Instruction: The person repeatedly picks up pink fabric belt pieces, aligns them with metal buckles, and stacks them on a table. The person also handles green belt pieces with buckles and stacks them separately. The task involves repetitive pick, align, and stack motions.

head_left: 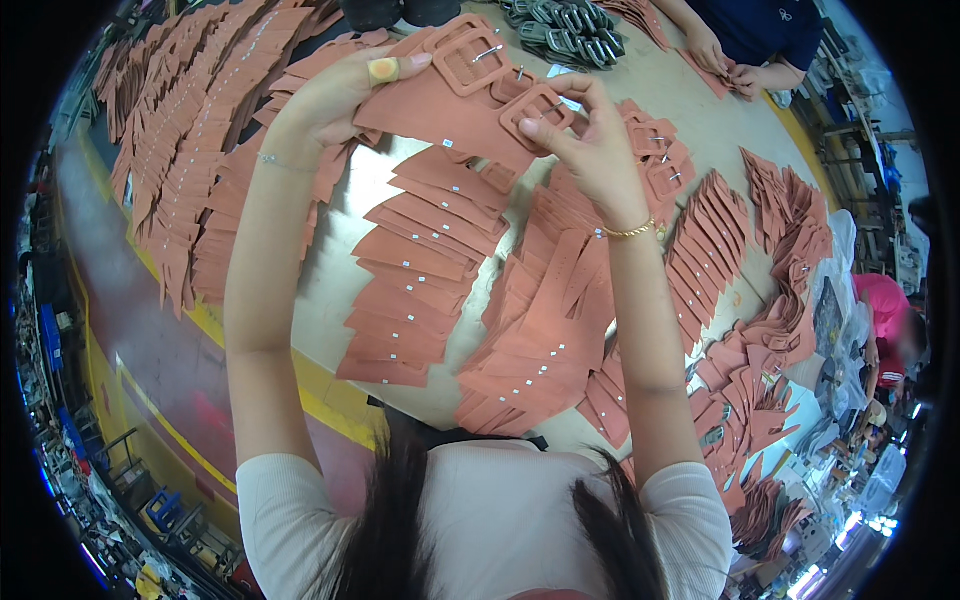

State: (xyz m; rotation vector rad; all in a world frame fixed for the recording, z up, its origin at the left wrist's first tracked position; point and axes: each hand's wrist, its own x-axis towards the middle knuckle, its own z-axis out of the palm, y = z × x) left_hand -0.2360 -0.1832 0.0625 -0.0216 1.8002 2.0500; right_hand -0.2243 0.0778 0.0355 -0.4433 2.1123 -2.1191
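Observation:
Near the far side of the table, both my hands hold up salmon-coloured leather strap pieces [430, 115]. My left hand [338, 98] is closed on the left edge of them, thumb on top, with a yellowish wrap round the thumb. Beside that thumb is a square leather-covered buckle [452, 62] with a metal prong. My right hand [600, 150] pinches a second such buckle [511, 122] between thumb and fingers. Below my hands, overlapping strap pieces [410, 290] with small white stickers lie in a row. A thicker pile of pieces [530, 340] lies to its right.
Large stacks of pieces [200, 130] cover the left side. More rows [705, 250] and buckled straps [665, 175] lie to the right. Dark buckles [570, 35] are heaped at the far edge. A co-worker's hands [735, 75] handle a piece at the far right.

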